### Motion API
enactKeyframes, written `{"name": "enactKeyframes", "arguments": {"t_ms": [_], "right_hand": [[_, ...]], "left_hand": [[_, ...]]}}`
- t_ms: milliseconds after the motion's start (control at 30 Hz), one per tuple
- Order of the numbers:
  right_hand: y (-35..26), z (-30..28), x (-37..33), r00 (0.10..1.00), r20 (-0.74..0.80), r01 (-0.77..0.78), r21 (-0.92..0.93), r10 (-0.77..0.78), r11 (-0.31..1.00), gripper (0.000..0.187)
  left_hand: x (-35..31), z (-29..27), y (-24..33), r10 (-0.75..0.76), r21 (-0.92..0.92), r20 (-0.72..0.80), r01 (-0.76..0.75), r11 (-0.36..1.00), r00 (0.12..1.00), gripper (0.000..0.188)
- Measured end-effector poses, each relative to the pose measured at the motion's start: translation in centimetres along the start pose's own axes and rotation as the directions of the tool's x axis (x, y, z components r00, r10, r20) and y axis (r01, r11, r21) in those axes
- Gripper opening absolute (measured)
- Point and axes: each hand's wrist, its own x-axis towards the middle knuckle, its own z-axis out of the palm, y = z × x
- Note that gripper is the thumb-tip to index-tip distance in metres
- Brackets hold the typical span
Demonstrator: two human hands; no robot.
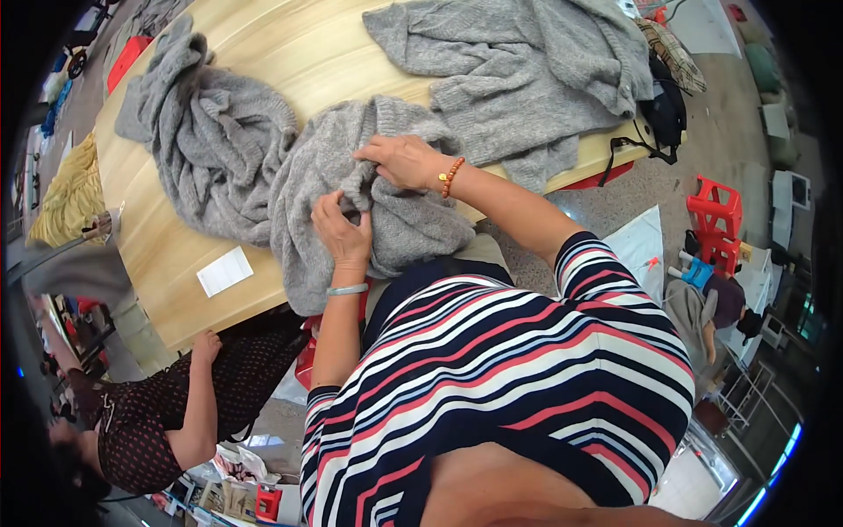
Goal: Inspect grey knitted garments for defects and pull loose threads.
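A bunched grey knitted sweater (307, 184) lies at the table's near edge and hangs partly over my lap. My left hand (342, 230), a pale bangle on its wrist, holds a fold of the knit, thumb against fingers. Just to the right and a little farther off, my right hand (406, 162) pinches the same raised fold; a beaded bracelet circles that wrist. Between the two hands the fabric stands up in a ridge, and some fingertips are hidden in it.
Another grey knit heap (219, 132) lies to the left, and more grey knitwear (527, 79) at the far right. A white paper (225, 271) rests on the wooden table (167, 290). At left, a co-worker (140, 439) stands close. Red stools (716, 211) are at right.
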Motion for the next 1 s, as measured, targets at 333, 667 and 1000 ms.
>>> {"name": "enactKeyframes", "arguments": {"t_ms": [333,667,1000], "right_hand": [[0.1,-0.7,-0.7,0.974,-0.216,-0.005,0.292,0.071,0.956,0.026],[-1.9,-4.5,-2.0,0.98,-0.047,-0.086,0.782,0.195,0.617,0.019],[-1.6,-11.3,-4.4,0.999,0.009,0.013,0.807,-0.036,0.59,0.027]], "left_hand": [[1.5,0.6,0.9,0.09,-0.14,-0.043,-0.095,0.986,0.995,0.049],[7.1,2.0,2.4,0.064,-0.401,-0.101,-0.1,0.911,0.993,0.029],[6.9,-4.4,8.3,-0.048,-0.867,0.473,0.474,0.15,0.88,0.021]]}}
